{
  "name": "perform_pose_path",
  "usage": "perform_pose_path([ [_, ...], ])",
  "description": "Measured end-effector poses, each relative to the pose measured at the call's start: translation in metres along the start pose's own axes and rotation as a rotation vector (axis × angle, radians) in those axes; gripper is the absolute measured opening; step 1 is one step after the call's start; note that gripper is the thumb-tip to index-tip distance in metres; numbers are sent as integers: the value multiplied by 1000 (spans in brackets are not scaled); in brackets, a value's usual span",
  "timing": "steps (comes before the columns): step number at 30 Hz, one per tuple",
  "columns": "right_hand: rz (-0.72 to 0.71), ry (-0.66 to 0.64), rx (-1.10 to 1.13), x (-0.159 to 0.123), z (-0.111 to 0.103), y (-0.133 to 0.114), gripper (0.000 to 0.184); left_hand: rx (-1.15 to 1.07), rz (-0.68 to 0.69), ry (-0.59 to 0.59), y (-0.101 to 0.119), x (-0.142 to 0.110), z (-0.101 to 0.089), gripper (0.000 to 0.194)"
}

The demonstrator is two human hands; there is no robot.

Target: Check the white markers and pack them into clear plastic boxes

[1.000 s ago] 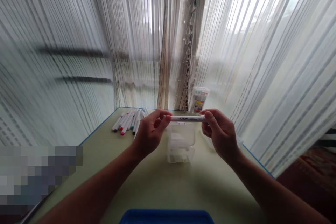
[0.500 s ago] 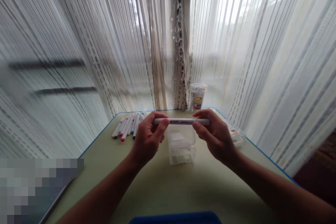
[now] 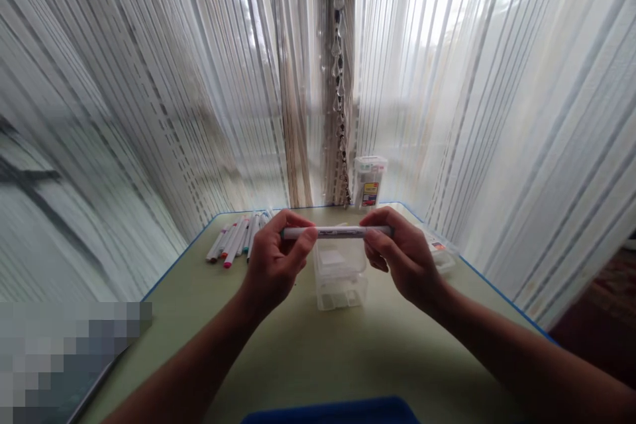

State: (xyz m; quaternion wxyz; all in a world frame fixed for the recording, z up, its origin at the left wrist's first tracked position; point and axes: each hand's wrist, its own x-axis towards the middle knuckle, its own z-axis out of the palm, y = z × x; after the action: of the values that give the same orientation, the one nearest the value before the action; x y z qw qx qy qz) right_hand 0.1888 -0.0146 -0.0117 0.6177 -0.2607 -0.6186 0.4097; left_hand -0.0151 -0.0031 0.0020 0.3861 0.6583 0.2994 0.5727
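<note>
A white marker (image 3: 340,232) with small dark print lies level between my hands, above the table. My left hand (image 3: 275,255) pinches its left end between thumb and fingers. At the other end, my right hand (image 3: 403,253) grips it the same way. Directly below and behind the marker stands a clear plastic case (image 3: 342,291) with its lid raised; inner dividers show through its wall. Several white markers (image 3: 237,238) with coloured ends lie in a loose pile to the left, partly hidden by my left hand.
At the back edge a clear box (image 3: 370,182) with a yellow label stands upright, with markers inside. Another clear case (image 3: 442,252) lies behind my right hand. Sheer curtains (image 3: 238,79) hang behind the green table (image 3: 318,358). A blue object (image 3: 330,411) is at the near edge.
My hands and the marker have shifted slightly left in view, along with the whole scene. Both hands keep their hold on the marker's ends.
</note>
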Motion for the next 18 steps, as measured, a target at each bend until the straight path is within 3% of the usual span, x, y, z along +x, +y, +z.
perform_pose_path([
  [11,27,65,37,3,6,-2,28,-142,-104,11,3,-2,5,23],
  [18,-27,26,-72,0,0,0,20,-48,-32,0,2,-2,4,28],
])
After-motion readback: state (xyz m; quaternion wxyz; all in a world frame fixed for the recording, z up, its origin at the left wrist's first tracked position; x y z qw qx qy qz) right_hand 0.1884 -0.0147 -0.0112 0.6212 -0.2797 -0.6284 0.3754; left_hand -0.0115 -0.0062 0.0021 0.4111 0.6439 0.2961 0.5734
